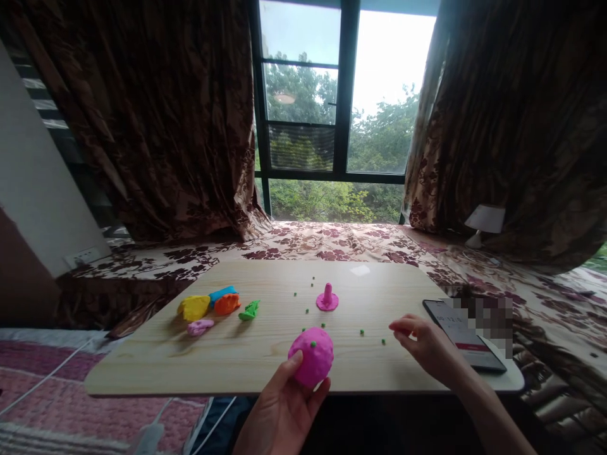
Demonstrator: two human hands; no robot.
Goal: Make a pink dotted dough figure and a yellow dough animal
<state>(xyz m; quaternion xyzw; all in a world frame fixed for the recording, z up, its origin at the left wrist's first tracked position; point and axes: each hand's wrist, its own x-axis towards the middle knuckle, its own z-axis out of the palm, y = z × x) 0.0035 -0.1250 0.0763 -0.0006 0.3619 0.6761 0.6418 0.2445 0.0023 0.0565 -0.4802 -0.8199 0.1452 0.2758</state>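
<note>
My left hand (289,395) grips a rounded, bright pink piece of modelling clay (317,361) at the table's front edge. One small green clay dot (313,344) sits on its face. To the right, my right hand (422,344) hovers over the tabletop with thumb and fingertips drawn together; whether anything is between them is too small to tell. Nearest to it lies a tiny green clay bit (384,341), with another green bit (361,332) further left. Behind the held clay stands a pink clay stem on a flat round base (327,299). Several more green bits are scattered around it.
Lumps of yellow (194,308), blue (222,292), orange (227,304), light pink (200,327) and green clay (250,310) lie on the left of the table (156,366). A phone (467,341) showing a timer rests at the right, beyond my right wrist.
</note>
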